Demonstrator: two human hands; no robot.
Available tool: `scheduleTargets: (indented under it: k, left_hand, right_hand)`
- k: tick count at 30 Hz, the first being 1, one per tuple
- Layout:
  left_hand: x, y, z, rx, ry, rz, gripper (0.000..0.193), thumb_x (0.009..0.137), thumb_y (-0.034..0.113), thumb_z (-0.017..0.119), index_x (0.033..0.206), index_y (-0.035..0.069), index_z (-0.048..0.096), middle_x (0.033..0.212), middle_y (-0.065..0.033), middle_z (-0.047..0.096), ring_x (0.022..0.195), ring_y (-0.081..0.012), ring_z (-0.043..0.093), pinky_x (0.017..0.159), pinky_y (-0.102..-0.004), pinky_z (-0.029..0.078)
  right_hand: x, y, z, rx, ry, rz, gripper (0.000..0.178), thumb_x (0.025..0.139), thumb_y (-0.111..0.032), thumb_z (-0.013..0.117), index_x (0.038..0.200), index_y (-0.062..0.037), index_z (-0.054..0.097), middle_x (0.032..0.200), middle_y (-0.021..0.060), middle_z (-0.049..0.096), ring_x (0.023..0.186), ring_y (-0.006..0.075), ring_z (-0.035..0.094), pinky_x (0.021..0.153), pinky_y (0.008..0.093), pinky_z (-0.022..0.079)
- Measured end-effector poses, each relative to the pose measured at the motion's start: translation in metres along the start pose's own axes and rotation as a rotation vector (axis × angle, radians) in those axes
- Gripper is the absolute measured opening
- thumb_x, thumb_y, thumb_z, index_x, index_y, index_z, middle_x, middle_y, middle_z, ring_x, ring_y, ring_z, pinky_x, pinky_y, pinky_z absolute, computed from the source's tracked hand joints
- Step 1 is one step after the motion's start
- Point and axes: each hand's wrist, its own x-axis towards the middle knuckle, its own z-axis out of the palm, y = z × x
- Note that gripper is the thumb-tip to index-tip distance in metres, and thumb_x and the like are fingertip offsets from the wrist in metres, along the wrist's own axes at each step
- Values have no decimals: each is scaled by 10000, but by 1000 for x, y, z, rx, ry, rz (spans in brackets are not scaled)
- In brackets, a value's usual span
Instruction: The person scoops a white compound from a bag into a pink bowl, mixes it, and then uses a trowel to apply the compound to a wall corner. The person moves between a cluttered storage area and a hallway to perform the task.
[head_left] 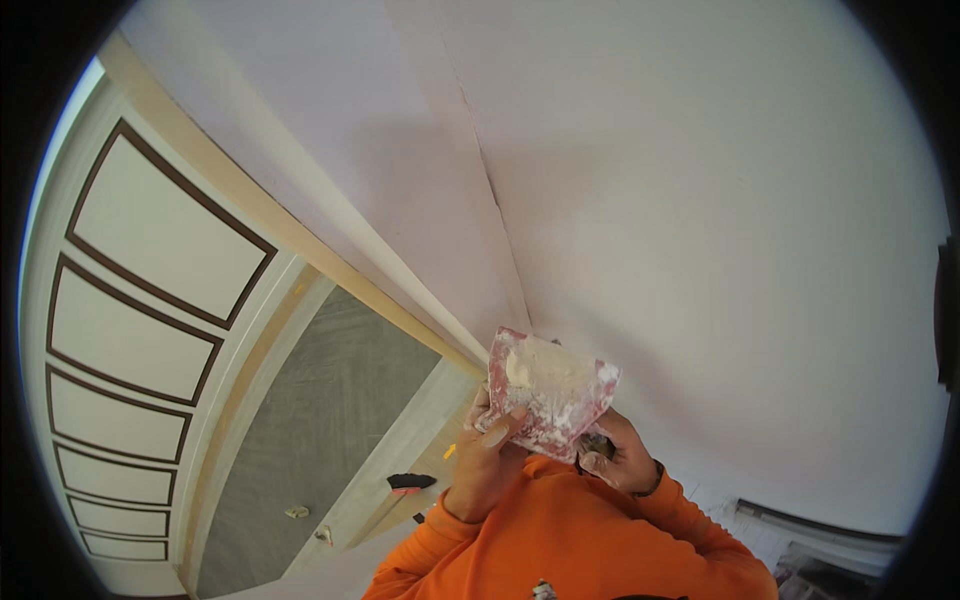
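My left hand (486,462) grips the near left side of a translucent reddish plastic plate (603,392), its thumb pressed on top. Cream-coloured paste (545,368) lies in a patch across the plate, with white smears toward the edges. At the plate's near right corner, my right hand (622,456) is closed around a small dark object (597,446). Most of that object is hidden by the fingers and the plate, so its kind cannot be made out. Beyond the plate, a thin dark crack (491,180) runs down the pale wall joint.
A pale wall (720,200) stands close ahead and to the right. To the left, a white trim strip (330,205) borders an opening onto a grey floor (310,410). Panelled white woodwork (165,215) lies beyond. A black-and-red brush-like item (410,484) rests low at left.
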Motion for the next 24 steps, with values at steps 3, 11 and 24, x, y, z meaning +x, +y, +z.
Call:
scheduleTargets:
  k: [3,11,24]
  left_hand:
    - [-5,-7,-1,-38,39,29,454,907,2,559,1327,59,398,1253,-82,531,1147,-211,545,988,-381,452]
    - [-14,-2,20,62,35,72,453,933,93,537,1350,36,369,1284,-100,516,1156,-218,543,977,-398,452]
    - [-29,18,0,-14,39,91,510,927,181,502,1386,-4,381,1351,-114,499,1226,-262,500,1037,-416,398]
  right_hand:
    - [10,-14,23,-20,123,-60,471,902,-250,620,1297,-7,536,1385,202,442,1282,345,429,1066,403,311]
    - [5,-44,46,46,328,57,316,945,-161,564,1199,24,595,1317,192,477,1201,301,483,1000,376,379]
    - [-31,-73,-9,-574,320,-87,262,828,-50,674,1037,9,528,953,152,571,885,274,561,775,336,464]
